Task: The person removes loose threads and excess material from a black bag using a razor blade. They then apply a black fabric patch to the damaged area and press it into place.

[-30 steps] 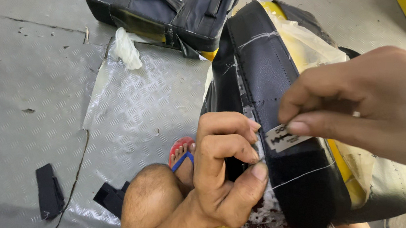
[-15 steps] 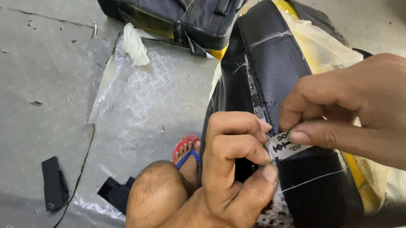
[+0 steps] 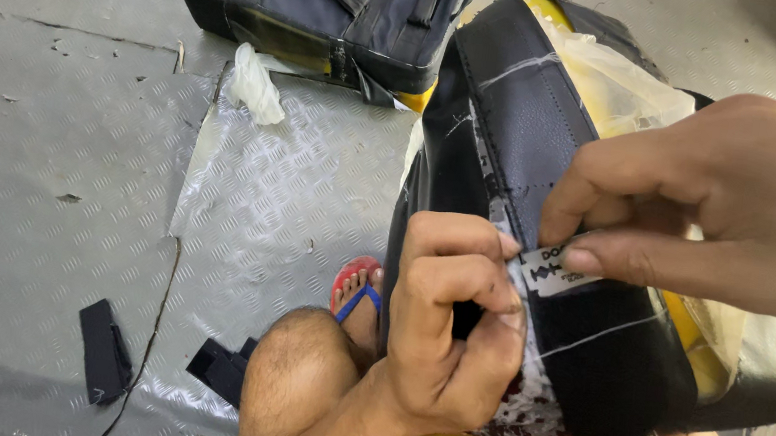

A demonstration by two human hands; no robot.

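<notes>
The left hand (image 3: 448, 335) is closed in a fist around the near edge of a large black padded cushion of leather-like material (image 3: 542, 215), with the thumb and the curled fingers pressing on the cover where it meets a frayed white and dark lining; this grip seems to keep the cover stretched and steady. The right hand (image 3: 715, 214) comes in from the right and is closed in a pinch: its thumb and first fingers hold a small thin razor blade with black print (image 3: 550, 272) flat against the cushion, just beside the left thumb, so the blade sits right at the seam, probably because the cutting must be done close to the line of stitches. The cushion stands tilted across the person's lap, leaning to the far side, which puts its seam up under the eyes. Its yellow foam core wrapped in clear plastic film (image 3: 618, 84) shows at the far right side, where the cover is open. Below, a bare knee (image 3: 294, 381) and a foot in a red sandal with blue strap (image 3: 356, 292) rest on the grey metal floor with diamond pattern (image 3: 56, 174). Far on the floor lies a second black cushion with handles (image 3: 324, 5), well apart from the hands, and a crumpled white piece of plastic (image 3: 253, 84) is near it. Small black scraps of material (image 3: 105, 352) lie at the near left.
</notes>
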